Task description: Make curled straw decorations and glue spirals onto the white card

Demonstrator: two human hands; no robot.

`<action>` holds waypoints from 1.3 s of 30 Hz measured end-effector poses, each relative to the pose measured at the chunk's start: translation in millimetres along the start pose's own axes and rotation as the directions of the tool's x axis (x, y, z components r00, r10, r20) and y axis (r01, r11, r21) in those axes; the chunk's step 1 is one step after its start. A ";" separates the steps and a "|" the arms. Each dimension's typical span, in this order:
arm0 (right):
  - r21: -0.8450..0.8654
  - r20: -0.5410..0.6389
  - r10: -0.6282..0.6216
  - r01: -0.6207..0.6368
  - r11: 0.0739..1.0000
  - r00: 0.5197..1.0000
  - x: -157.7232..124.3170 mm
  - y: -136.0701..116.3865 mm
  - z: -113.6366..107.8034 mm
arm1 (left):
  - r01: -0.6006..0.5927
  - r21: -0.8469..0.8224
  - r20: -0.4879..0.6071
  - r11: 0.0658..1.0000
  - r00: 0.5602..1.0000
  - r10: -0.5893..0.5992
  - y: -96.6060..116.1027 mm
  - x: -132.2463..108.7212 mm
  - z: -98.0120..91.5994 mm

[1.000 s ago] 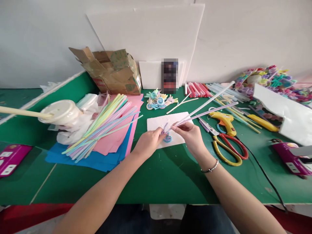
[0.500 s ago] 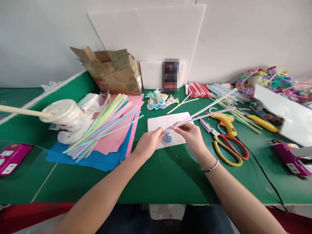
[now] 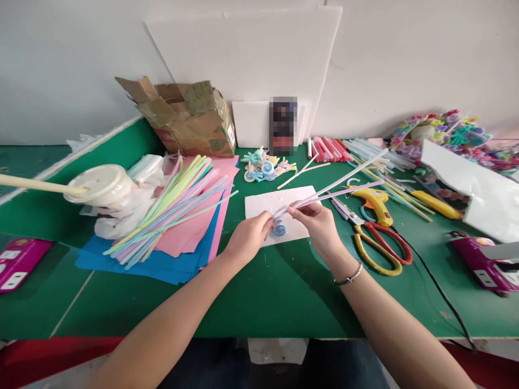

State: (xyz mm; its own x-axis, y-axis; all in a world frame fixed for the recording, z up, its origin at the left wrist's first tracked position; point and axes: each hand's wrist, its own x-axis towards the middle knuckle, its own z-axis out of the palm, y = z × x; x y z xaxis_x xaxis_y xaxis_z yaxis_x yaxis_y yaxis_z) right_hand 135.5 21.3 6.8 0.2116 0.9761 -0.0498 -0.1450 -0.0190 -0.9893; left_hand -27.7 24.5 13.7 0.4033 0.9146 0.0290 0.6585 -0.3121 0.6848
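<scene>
Both hands pinch a pair of pale fuzzy pipe cleaners [image 3: 340,189], one whitish and one lilac, over a white board [image 3: 259,204]. My left hand [image 3: 252,233] grips their near end, which its fingers partly hide. A short way to the right, my right hand [image 3: 318,222] has thumb and fingers closed on the same stems. Their long free ends spread apart toward the upper right. Just below the fingers, a blue and lilac spiral [image 3: 279,229] lies on the board, close to my left fingertips.
Left lie bundled pipe cleaners [image 3: 174,208] on coloured sheets [image 3: 150,268], near a white jar [image 3: 101,183]. Behind are finished spirals [image 3: 267,168] and a cardboard box [image 3: 194,121]. Right are scissors [image 3: 383,251], a yellow glue gun [image 3: 375,202] with a cord, and a yellow cutter [image 3: 436,204].
The free ends of the pipe cleaners have shifted slightly to the left and down. Both hands keep their pinch in nearly the same place.
</scene>
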 end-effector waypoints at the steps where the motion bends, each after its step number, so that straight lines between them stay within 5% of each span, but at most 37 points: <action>1: 0.001 -0.002 0.004 -0.004 1.000 1.000 -0.1 0.1 0.4 | -0.006 0.013 -0.004 1.000 1.000 0.006 -0.9 0.1 0.2; 7: 0.007 -0.004 0.039 -0.039 0.999 0.999 -1.1 0.0 1.5 | -0.008 0.097 0.017 0.995 1.000 0.006 -2.8 0.7 -1.3; 16: 0.019 -0.044 0.021 -0.020 1.000 0.999 -0.9 4.2 2.4 | 0.011 -0.300 -0.041 0.954 0.999 -0.025 -1.5 3.6 4.0; 21: -0.295 0.144 0.089 -0.043 0.955 0.986 -5.1 -7.2 -5.5 | 0.057 -0.399 -0.094 0.915 0.990 -0.103 -8.7 9.6 3.8; 23: -0.527 0.191 0.093 0.022 0.849 0.977 -17.7 -17.9 -20.8 | 0.076 -0.478 -0.101 0.875 0.985 -0.141 -11.0 12.4 2.0; 26: -0.841 0.095 -0.140 0.155 0.518 0.986 -45.5 -25.6 -62.4 | 0.096 -0.579 -0.087 0.809 0.980 -0.178 -11.6 14.4 0.0; 28: -0.967 -0.026 -0.273 0.045 0.251 0.962 -61.7 -20.6 -96.7 | 0.096 -0.630 -0.069 0.771 0.982 -0.179 -10.0 13.8 -0.5; 31: -0.986 -0.160 -0.249 -0.167 -0.007 0.955 -70.8 -5.2 -138.3 | 0.102 -0.722 -0.024 0.684 0.985 -0.172 -6.4 11.5 -0.4; 35: -0.989 -0.082 -0.121 -0.096 -0.115 0.989 -53.8 -1.0 -152.2 | 0.133 -0.829 0.029 0.544 0.980 -0.196 -4.4 10.0 0.4; 39: -0.981 -0.191 0.167 -0.193 -0.003 0.967 -32.2 -18.2 -149.1 | 0.148 -0.886 0.054 0.439 0.974 -0.219 -7.1 12.2 0.6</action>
State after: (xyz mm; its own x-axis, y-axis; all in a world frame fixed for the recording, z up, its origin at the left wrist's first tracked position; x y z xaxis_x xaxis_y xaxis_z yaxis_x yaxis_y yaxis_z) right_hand 275.5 -42.1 5.9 0.3649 0.8996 -0.2399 0.9079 -0.4009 -0.1224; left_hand -27.1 37.7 8.8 0.2832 0.9455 -0.1607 -0.2147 0.2259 0.9502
